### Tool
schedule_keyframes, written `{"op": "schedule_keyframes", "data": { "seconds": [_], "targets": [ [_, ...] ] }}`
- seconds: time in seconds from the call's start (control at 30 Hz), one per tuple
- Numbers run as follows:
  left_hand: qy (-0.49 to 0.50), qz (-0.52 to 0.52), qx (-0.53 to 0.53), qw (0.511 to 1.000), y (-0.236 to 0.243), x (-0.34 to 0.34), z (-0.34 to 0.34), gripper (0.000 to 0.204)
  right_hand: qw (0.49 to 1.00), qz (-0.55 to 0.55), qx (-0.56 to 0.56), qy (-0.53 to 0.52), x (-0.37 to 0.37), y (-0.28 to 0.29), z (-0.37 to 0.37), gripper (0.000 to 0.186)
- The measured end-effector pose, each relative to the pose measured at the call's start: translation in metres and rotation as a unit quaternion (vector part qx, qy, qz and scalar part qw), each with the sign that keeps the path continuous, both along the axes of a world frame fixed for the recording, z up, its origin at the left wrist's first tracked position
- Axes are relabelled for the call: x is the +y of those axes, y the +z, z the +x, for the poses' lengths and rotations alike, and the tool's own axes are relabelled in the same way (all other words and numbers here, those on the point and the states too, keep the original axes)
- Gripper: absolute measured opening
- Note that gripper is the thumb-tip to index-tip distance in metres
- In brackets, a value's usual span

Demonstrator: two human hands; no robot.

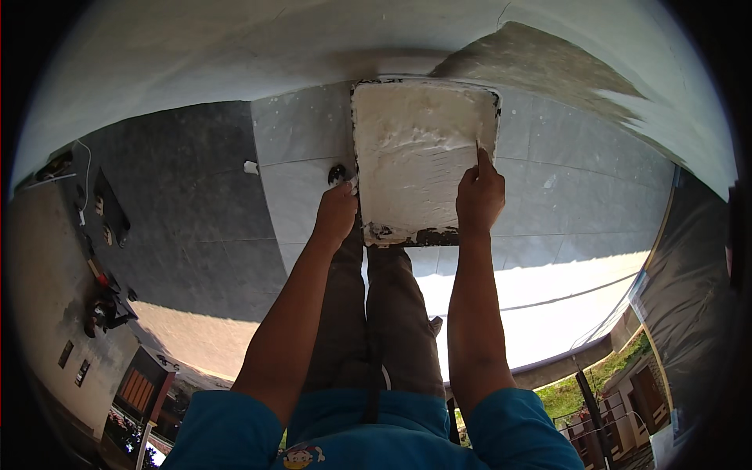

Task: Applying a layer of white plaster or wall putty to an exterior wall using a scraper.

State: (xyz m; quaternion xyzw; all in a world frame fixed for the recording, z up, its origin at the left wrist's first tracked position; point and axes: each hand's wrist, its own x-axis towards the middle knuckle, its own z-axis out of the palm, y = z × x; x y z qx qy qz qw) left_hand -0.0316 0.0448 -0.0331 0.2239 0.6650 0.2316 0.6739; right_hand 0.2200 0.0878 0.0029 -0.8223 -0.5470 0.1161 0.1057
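Note:
A large rectangular tray [445, 237] with a dark, chipped rim is coated inside with a thick, white, paste-like material [415, 157]. It is held out in front of my legs, over my feet. My left hand [337, 211] is closed at its left edge, near the lower corner, with a whitish smear by the fingers. On the other side my right hand [480, 196] grips the right edge, its index finger stretched forward along the inner side. The fingers under the tray are hidden. A dark shoe [337, 174] shows just left of the tray.
A pale wall [313, 47] with a grey-brown patch [548, 66] rises ahead. Grey floor tiles [301, 129] meet a darker floor [188, 172] at the left, where a small white piece [251, 167] lies. Dark sheeting [689, 258] hangs at the right. Sandals [110, 231] lie far left.

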Motion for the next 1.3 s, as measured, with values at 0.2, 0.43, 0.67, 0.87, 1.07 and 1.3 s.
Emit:
{"op": "schedule_keyframes", "data": {
  "seconds": [0.2, 0.43, 0.67, 0.87, 1.07, 1.3],
  "targets": [
    [-0.01, 0.021, 0.016, 1.0, -0.007, -0.005, -0.004, 0.014, 0.993, 0.01, 0.072, 0.089, -0.022, -0.009, -0.052, 0.043],
    [-0.008, 0.008, 0.018, 1.0, -0.003, -0.005, -0.006, 0.017, 0.987, 0.043, 0.09, 0.13, -0.021, 0.014, -0.036, 0.047],
    [-0.006, -0.004, 0.017, 1.0, 0.001, -0.001, 0.0, 0.019, 0.98, 0.037, 0.073, 0.182, -0.029, -0.015, -0.049, 0.038],
    [0.001, 0.011, 0.018, 1.0, -0.004, -0.004, -0.004, 0.019, 0.968, -0.023, 0.223, 0.109, -0.027, 0.017, -0.086, 0.031],
    [-0.014, -0.004, 0.015, 1.0, -0.005, -0.005, -0.005, 0.027, 0.96, -0.041, 0.271, 0.053, -0.01, -0.004, -0.071, 0.024],
    [-0.021, 0.022, 0.046, 0.998, -0.003, -0.005, -0.001, 0.025, 0.957, -0.039, 0.28, 0.063, -0.003, -0.002, -0.061, 0.024]
  ]
}}
